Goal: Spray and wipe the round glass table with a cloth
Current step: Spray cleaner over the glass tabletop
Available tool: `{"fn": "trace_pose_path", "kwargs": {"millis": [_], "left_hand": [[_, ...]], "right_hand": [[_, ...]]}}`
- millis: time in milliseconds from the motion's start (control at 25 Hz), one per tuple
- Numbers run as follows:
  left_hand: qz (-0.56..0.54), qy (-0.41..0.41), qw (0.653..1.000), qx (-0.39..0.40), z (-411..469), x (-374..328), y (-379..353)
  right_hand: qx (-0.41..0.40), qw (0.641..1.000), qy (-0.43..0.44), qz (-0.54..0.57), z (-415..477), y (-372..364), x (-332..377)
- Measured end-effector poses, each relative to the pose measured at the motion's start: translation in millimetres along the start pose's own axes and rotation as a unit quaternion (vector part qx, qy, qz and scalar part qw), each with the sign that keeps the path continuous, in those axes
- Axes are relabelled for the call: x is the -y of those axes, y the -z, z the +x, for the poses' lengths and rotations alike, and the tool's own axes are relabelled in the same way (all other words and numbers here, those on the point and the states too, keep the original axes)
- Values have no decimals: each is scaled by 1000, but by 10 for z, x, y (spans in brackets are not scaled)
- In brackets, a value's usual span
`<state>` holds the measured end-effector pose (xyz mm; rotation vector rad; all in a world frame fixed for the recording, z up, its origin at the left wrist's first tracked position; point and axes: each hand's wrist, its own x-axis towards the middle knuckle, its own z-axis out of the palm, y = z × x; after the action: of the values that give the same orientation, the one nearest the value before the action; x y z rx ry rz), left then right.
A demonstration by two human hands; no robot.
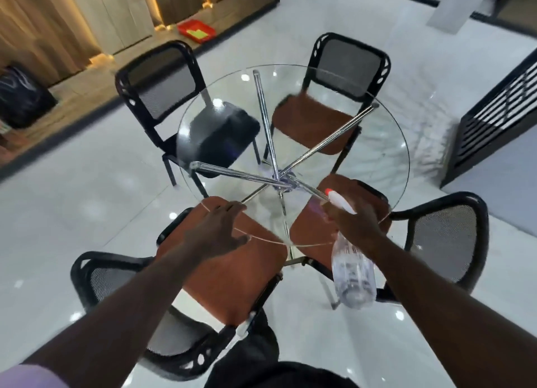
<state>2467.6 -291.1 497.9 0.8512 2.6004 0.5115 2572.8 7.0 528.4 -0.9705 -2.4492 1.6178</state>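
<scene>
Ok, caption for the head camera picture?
Right hand holds spray bottle over round glass table, left hand open at its rim.

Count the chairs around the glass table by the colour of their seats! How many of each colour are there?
Chairs with brown seats: 3
Chair with a black seat: 1
Total: 4 chairs

Left hand [216,233] reaches with fingers straight; right hand [356,222] grips spray bottle [353,274].
</scene>
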Motion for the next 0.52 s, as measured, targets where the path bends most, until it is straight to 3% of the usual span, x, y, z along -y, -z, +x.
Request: {"fn": "trace_pose_path", "kwargs": {"millis": [200, 360, 520], "left_hand": [[31, -4, 999, -39, -718, -94, 121], [24, 23, 995, -92, -1411, -32, 430], [26, 34, 987, -154, -2005, 206, 860]], "right_hand": [[-4, 999, 23, 40, -530, -151, -18], [23, 990, 139, -12, -885, -322, 393], [29, 958, 280, -51, -1364, -704, 983]]}}
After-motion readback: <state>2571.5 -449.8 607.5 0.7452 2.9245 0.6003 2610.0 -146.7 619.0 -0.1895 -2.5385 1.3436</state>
